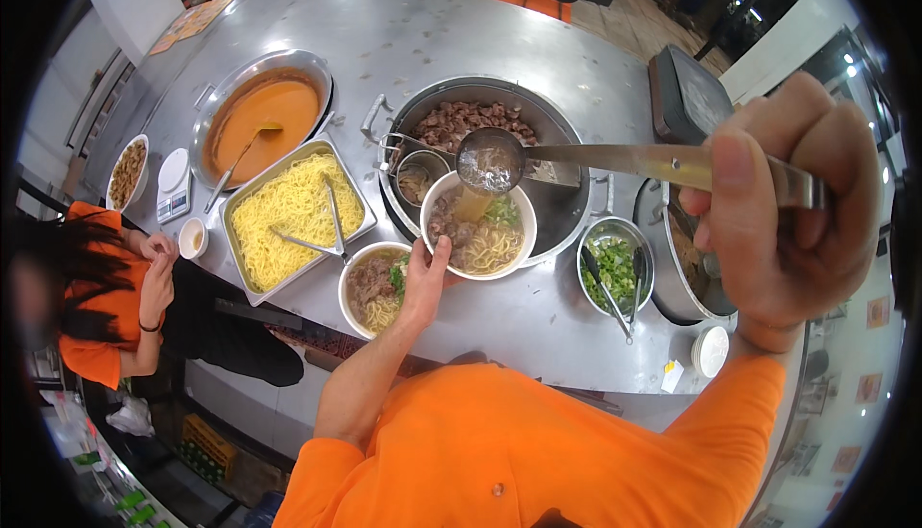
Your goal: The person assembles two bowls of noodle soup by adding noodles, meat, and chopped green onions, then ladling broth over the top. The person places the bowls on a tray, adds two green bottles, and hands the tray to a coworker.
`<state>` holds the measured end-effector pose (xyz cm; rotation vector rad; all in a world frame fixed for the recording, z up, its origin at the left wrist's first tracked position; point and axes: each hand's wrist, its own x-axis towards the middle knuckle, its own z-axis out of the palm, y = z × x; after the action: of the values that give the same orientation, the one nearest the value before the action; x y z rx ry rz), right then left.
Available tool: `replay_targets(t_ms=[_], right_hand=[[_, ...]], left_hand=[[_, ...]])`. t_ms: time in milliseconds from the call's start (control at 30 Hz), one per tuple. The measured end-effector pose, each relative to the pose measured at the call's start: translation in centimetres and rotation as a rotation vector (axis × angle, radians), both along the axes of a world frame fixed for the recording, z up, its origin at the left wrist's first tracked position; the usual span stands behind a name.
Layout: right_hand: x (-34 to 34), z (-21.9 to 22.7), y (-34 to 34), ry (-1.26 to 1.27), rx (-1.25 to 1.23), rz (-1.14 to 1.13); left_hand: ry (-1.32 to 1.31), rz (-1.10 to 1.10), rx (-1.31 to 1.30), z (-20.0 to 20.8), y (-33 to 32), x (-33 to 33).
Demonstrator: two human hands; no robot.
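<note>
My left hand [426, 280] grips the near left rim of a white bowl [526, 240] with noodles, sliced meat and chopped greens in it. In my raised right hand [783, 192] is the long handle of a metal ladle [492, 155]. The ladle's cup is tilted above the bowl, and pale broth pours from it onto the meat. Behind the bowl stands a large pot [567, 124] with a pile of cooked meat pieces [475, 122] and a small metal strainer cup. Left of my left wrist, a second filled bowl [370, 288] rests on the table.
Left on the steel table [375, 28] are a tray of yellow noodles [288, 211] with tongs, a pan of orange sauce [264, 115] with a ladle, and a scale [174, 182]. Greens [615, 269] with tongs and another pot [672, 240] sit right. A co-worker [106, 288] stands left.
</note>
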<state>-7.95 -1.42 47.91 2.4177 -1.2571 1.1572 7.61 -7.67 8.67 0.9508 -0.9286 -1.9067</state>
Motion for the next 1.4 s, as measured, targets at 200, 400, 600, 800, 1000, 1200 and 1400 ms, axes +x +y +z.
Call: replay_targets(t_ms=[200,400,600,800,1000,1200,1400], right_hand=[[0.3,-1.8,1.8,-0.009,-0.039,0.216],[0.4,-1.6,4.8,0.094,-0.015,0.277],[-0.5,-2.6,5.6,0.237,-0.082,0.548],[-2.7,-3.7,6.4,0.428,-0.092,0.79],[-1.8,-4.8,8.8,0.5,-0.311,0.567],[-2.5,-5.6,8.6,0.486,-0.386,0.625],[-12.5,-6.2,11.5,-0.005,-0.573,-0.101]], left_hand=[[-0.033,0.03,0.002,0.1,-0.3,0.3],[-0.027,0.026,-0.006,1.5,-0.5,-0.5],[0.016,0.08,-0.012,1.7,-0.5,-0.2],[0.042,0.101,-0.015,2.5,-0.6,-0.3],[0.093,0.113,-0.003,2.3,-1.4,-0.5],[0.107,0.124,-0.028,2.8,-2.0,-0.2],[0.124,0.088,-0.01,2.8,-2.2,-0.8]])
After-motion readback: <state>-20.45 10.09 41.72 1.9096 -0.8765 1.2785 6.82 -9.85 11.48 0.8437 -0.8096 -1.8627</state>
